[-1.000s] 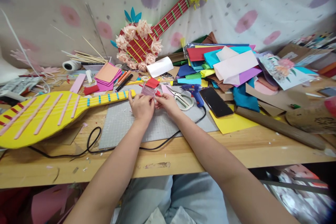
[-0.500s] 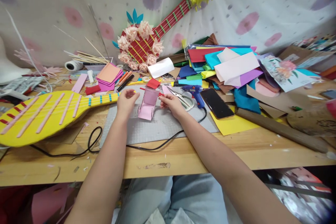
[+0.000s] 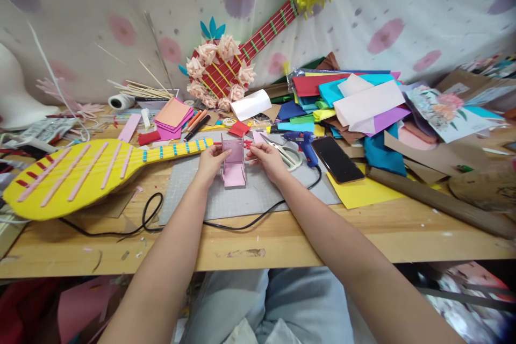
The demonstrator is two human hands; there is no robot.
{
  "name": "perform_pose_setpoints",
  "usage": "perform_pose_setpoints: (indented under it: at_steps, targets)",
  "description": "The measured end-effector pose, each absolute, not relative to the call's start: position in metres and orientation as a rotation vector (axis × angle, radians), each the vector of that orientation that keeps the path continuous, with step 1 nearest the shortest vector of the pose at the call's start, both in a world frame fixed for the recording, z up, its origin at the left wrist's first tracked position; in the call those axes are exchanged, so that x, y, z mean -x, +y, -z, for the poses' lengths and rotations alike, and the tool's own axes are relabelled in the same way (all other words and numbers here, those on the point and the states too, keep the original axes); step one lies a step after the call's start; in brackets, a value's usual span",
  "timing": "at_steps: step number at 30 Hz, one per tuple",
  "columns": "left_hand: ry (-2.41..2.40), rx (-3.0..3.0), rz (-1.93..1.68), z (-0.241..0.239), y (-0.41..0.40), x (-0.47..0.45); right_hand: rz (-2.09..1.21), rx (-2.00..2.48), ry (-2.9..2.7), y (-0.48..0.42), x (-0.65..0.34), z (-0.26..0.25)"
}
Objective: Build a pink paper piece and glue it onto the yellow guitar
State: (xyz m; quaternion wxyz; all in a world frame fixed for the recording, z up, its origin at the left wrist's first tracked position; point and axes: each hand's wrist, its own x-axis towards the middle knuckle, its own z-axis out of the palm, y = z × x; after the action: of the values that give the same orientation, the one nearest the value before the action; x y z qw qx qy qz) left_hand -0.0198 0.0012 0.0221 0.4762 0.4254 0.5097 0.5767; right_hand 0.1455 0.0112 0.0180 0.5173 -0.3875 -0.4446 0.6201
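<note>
The left hand [image 3: 212, 165] pinched the pink piece [image 3: 234, 176] at its left side. The right hand [image 3: 266, 160] curled half-closed at the red stick [image 3: 247, 144], its grip unclear.

- The left hand [image 3: 213, 164] holds the left edge of a small pink box [image 3: 234, 155] with an open front.
- The right hand [image 3: 266, 160] has its fingers at a red stick [image 3: 248, 143] on the box's right side.
- A gray mat [image 3: 250, 204] lies beneath both hands.
- Scissors [image 3: 293, 159], a blue glue gun [image 3: 301, 145] and a phone [image 3: 337, 159] lie to the right.
- A yellow guitar [image 3: 72, 177] lies left; a red one [image 3: 226, 72] leans behind, trimmed with pale flowers.
</note>
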Motion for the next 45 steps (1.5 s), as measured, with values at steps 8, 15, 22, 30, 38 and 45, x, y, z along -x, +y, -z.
perform_pose_setpoints:
  at_steps: [8,15,22,30,38,45]
  targets:
    - [1.201,-1.031,-1.385,-0.024,-0.002,0.013,-1.268,1.010,-1.234,0.010,-0.145,-0.018]
    - [1.221,-1.057,-1.367,-0.022,-0.002,0.011,-1.114,1.185,-1.355,0.007,-0.146,-0.018]
    - [1.265,-1.019,-1.359,-0.031,-0.007,0.006,-1.073,1.211,-1.376,0.007,-0.145,-0.014]
    - [1.217,-1.033,-1.363,-0.026,-0.005,0.007,-1.165,1.200,-1.318,0.006,-0.146,-0.019]
    - [1.221,-1.034,-1.368,-0.025,-0.006,0.006,-1.359,1.028,-1.268,0.007,-0.138,-0.018]
    - [1.238,-1.013,-1.394,-0.023,-0.005,0.003,-1.321,1.007,-1.107,0.009,-0.124,-0.010]
